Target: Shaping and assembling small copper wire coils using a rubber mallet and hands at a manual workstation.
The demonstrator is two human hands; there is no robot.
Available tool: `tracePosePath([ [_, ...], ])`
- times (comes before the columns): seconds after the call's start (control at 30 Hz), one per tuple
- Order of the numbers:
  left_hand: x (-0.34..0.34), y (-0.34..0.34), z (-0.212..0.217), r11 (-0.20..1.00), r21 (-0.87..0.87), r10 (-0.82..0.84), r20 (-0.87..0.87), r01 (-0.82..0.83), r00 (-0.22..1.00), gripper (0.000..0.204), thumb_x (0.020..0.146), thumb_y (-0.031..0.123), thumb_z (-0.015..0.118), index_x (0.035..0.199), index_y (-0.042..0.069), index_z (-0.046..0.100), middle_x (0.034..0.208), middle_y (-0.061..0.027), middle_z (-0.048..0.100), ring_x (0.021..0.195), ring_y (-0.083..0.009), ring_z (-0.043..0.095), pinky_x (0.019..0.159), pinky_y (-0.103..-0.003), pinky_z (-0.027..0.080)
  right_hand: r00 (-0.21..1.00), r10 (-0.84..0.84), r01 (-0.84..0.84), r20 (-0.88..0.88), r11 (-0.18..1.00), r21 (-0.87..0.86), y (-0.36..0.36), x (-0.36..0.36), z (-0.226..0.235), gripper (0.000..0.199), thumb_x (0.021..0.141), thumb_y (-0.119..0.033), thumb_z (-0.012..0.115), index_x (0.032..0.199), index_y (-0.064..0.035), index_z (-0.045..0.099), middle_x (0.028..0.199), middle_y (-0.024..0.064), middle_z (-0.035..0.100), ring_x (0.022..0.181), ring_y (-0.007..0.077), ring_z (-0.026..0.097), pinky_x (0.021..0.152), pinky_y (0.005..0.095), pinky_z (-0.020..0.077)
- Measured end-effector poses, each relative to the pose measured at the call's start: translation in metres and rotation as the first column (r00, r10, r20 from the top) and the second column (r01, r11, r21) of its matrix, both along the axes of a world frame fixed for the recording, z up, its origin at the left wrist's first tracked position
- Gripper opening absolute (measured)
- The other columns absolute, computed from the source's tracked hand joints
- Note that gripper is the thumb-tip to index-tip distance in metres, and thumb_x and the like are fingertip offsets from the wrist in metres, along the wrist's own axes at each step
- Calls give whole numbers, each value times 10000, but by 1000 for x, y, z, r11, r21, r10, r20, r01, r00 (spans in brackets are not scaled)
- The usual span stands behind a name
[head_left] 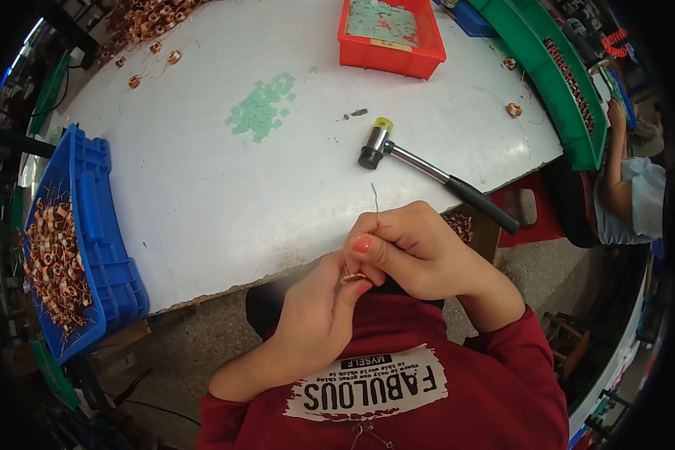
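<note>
My left hand (313, 311) and my right hand (416, 247) meet just off the near edge of the table, in front of my chest. A small copper wire coil (353, 277) is pinched between the left thumb and fingers, mostly covered by them. The right thumb and fingers are closed on a thin wire lead (376, 198), whose bent end pokes up above the fist. Whether that lead joins the coil is hidden by the fingers. Beyond the right hand lies a mallet (420, 163) with a black grip and a yellow-and-black head.
Pale green square pieces (261, 109) are scattered mid-table. A red bin (390, 58) holds more. At left stands a blue bin (101, 225) of copper coils; a coil heap (146, 21) lies at the back. Beside a green tray (536, 75), a person (626, 187) sits at right.
</note>
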State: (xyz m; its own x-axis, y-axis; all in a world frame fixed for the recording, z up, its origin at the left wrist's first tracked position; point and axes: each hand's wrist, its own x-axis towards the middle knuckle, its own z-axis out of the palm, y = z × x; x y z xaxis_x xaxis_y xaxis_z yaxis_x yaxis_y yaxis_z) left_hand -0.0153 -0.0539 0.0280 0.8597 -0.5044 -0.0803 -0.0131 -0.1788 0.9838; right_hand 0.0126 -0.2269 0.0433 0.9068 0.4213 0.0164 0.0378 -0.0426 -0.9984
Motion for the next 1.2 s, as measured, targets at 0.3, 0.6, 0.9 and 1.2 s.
tracePosePath([
  [0.3,2,7,-2,991,-128,11,-108,-25,994,142,949,102,483,1026,-6,533,684,-33,524,576,-114,436,529,-225,364,940,-320,293,119,935,201,5,20,-4,204,901,-67,481,709,-47,546,594,19,493,493,65,350,463,188,288],
  [0.6,-9,36,-16,951,-224,138,-301,-211,943,188,974,147,460,1034,-13,540,651,-10,460,591,-95,419,525,-193,331,825,-1,493,565,488,-720,13,143,-7,136,853,-69,519,912,11,612,810,135,603,645,260,555,627,344,485],
  [0.9,1,42,-13,932,-219,190,-383,-288,904,192,978,149,456,1034,-13,542,686,-5,458,627,-93,426,571,-189,349,721,53,670,691,198,-715,32,186,-51,152,841,-79,493,885,46,566,898,231,558,765,376,592,703,432,510],
  [1.2,8,40,-21,928,-306,107,-334,-215,937,204,984,143,443,1071,-11,542,675,-5,468,589,-65,368,518,-166,289,853,37,504,521,204,-839,31,176,-32,207,882,-130,542,956,60,577,850,200,641,738,334,620,682,379,501],
])
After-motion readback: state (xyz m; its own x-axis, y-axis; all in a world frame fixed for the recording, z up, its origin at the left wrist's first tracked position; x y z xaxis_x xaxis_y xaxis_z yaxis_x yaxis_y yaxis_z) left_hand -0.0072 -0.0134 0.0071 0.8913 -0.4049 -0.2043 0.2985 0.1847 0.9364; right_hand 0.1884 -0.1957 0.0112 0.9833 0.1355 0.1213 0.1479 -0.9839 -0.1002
